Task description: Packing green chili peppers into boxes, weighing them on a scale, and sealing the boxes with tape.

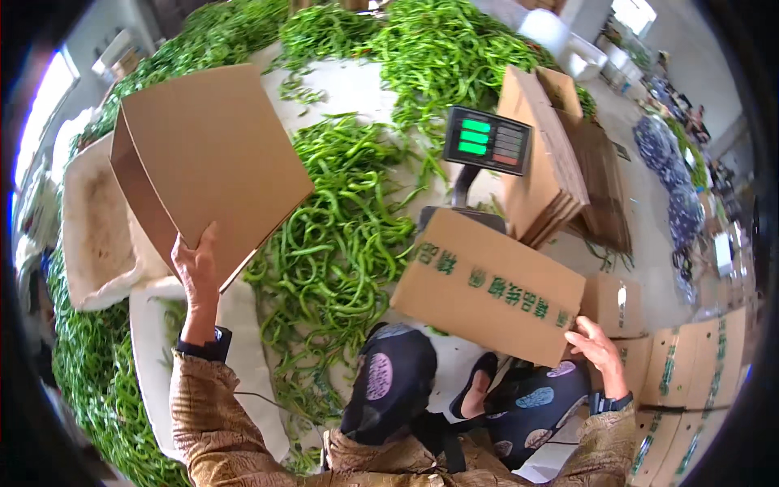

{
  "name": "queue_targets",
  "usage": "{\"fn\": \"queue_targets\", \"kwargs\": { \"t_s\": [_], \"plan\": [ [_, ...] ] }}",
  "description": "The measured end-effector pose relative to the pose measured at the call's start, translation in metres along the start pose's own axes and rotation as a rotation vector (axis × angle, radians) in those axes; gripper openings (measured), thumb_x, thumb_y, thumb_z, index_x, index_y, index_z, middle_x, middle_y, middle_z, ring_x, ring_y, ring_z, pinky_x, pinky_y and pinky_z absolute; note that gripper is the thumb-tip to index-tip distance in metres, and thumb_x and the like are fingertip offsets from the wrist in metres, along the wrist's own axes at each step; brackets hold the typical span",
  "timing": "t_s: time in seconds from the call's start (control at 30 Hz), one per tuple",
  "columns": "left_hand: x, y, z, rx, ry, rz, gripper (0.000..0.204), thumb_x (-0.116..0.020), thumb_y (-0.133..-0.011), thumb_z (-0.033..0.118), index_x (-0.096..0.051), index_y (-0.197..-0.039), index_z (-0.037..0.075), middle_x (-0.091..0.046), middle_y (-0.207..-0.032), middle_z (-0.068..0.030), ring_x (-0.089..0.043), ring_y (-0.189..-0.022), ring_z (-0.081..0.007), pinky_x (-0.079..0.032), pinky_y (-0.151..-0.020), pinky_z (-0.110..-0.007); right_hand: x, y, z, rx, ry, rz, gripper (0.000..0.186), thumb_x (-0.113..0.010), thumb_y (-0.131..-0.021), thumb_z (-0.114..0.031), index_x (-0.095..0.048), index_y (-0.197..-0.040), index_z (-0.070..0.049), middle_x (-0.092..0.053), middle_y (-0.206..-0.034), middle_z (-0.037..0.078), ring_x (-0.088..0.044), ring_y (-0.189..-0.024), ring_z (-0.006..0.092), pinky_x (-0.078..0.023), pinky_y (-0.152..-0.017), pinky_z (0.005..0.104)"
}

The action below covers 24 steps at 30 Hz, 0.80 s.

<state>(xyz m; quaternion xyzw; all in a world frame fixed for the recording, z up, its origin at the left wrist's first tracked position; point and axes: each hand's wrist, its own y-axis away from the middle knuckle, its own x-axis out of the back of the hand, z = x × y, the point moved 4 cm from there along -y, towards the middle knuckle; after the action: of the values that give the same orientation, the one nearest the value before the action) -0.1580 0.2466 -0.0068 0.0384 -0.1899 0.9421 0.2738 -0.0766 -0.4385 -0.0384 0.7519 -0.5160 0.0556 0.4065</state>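
My left hand (197,261) grips the lower edge of a plain brown cardboard box (213,146), lifted and tilted over the left side. My right hand (596,344) is closed on the right end of a second cardboard box (492,286) with green print, in front of my knees. That box slants in front of a scale, whose display (488,140) is lit green on a short post. Long green peppers (345,219) lie heaped between the two boxes. What is inside the boxes is hidden.
Flattened cartons (540,154) lean in a stack right of the scale. Printed cartons (690,357) stand at lower right. White foam boxes (97,219) sit at left. More peppers (454,57) cover the far floor. A person in dark patterned clothes (672,178) is at far right.
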Motion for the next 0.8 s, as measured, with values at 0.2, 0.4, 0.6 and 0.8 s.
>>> {"fn": "queue_targets", "kwargs": {
  "t_s": [0.2, 0.4, 0.6, 0.8],
  "plan": [
    [-0.113, -0.030, 0.003, -0.059, 0.199, -0.086, 0.025, -0.067, -0.085, 0.010, -0.064, -0.106, -0.003, -0.069, -0.097, -0.0056, -0.063, -0.082, -0.0137, -0.051, -0.077, -0.028, -0.002, -0.005, 0.006, 0.086, -0.062, -0.032, 0.027, -0.065, -0.090, -0.020, -0.054, -0.107, -0.002, -0.065, -0.093, 0.006, -0.060, -0.083, 0.0126, -0.050, -0.068, 0.0295],
    [-0.268, -0.046, 0.030, -0.315, -0.221, -0.232, 0.031, -0.067, -0.076, 0.021, -0.067, -0.104, 0.008, -0.068, -0.079, -0.0137, -0.067, -0.074, -0.0186, -0.052, -0.072, -0.034, 0.002, -0.004, 0.018, -0.023, -0.163, -0.069, 0.044, -0.066, -0.087, -0.017, -0.052, -0.125, -0.001, -0.064, -0.107, 0.010, -0.059, -0.091, 0.0141, -0.051, -0.078, 0.0299],
    [-0.396, -0.059, 0.001, -0.364, -0.431, -0.348, 0.028, -0.060, -0.078, 0.020, -0.065, -0.103, 0.009, -0.068, -0.085, -0.0184, -0.066, -0.083, -0.0380, -0.052, -0.077, -0.043, 0.006, -0.015, 0.028, -0.099, -0.287, -0.130, 0.052, -0.064, -0.084, -0.014, -0.050, -0.130, 0.003, -0.063, -0.113, 0.010, -0.060, -0.097, 0.0174, -0.050, -0.084, 0.0318],
    [-0.403, -0.028, 0.032, -0.336, -0.119, -0.461, 0.035, -0.062, -0.088, 0.029, -0.063, -0.111, 0.003, -0.070, -0.096, -0.0152, -0.068, -0.086, -0.0260, -0.052, -0.077, -0.036, -0.004, -0.035, 0.029, -0.137, -0.540, -0.114, 0.055, -0.055, -0.092, -0.030, -0.046, -0.136, 0.001, -0.060, -0.122, 0.010, -0.060, -0.104, 0.0187, -0.050, -0.086, 0.0325]
  ]
}}
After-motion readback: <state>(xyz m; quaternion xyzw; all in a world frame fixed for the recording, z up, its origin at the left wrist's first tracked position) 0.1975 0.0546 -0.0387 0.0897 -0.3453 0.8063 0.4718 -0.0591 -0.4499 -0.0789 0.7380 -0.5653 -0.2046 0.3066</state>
